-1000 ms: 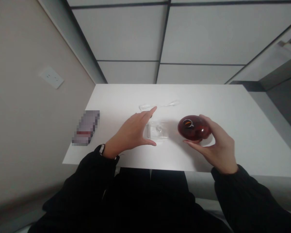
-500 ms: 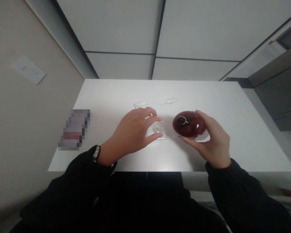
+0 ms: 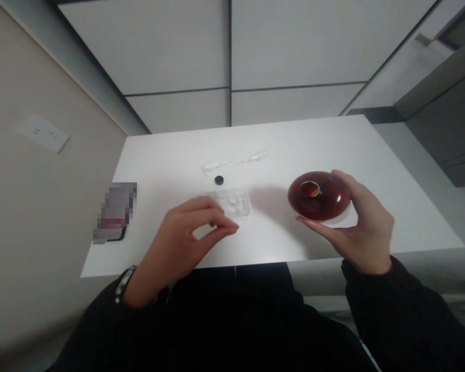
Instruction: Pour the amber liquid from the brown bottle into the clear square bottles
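Note:
My right hand (image 3: 362,230) is wrapped round a dark red, glossy round vessel (image 3: 320,199) with a small opening on top, held just above the white table (image 3: 372,155). My left hand (image 3: 182,240) hovers over the near table edge. Its thumb and forefinger are pinched together, and I cannot make out whether anything is between them. Just beyond those fingertips lies a small clear container (image 3: 234,201). A small black cap (image 3: 218,180) sits behind it. Further back lies a clear dropper (image 3: 234,160).
A blurred flat object (image 3: 116,212) lies at the table's left edge. A wall with a socket plate (image 3: 42,133) runs along the left. Grey cabinets (image 3: 449,103) stand at the right, with tiled floor beyond the table.
My left hand has drawn back from the clear container toward me and closed into a pinch, uncovering the black cap. My right hand has lifted the red vessel slightly to the right.

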### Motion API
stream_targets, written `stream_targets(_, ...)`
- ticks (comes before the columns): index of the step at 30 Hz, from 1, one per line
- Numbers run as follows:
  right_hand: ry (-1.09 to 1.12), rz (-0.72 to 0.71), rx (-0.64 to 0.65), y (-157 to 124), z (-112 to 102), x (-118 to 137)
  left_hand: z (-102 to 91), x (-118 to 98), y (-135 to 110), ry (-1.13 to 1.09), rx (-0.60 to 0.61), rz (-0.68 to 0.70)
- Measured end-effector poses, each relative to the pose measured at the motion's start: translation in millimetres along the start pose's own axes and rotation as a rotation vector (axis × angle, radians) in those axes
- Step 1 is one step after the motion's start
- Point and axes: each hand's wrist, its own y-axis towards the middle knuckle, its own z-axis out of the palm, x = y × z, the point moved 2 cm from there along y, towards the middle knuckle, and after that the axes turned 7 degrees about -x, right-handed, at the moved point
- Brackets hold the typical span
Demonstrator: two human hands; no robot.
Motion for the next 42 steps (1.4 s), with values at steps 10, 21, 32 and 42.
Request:
stream_targets(10,0.084,-0.043,0.070,-0.5,28.2,-3.8,-13.5,99.2,-113.3,0.240,-0.432,-0.574)
stream_targets(21,0.027,-0.177,0.140,14.2,63.0,8.4,7.9,112.2,-77.7,0.192,-0.284,-0.591)
stream_targets(32,-0.022,-0.276,0.145,20.1,65.6,11.0,5.9,110.1,-76.0,0.235,-0.315,-0.359)
stream_targets(42,-0.077,-0.340,0.151,25.5,63.7,10.0,11.1,110.1,-76.2,0.290,-0.236,-0.428)
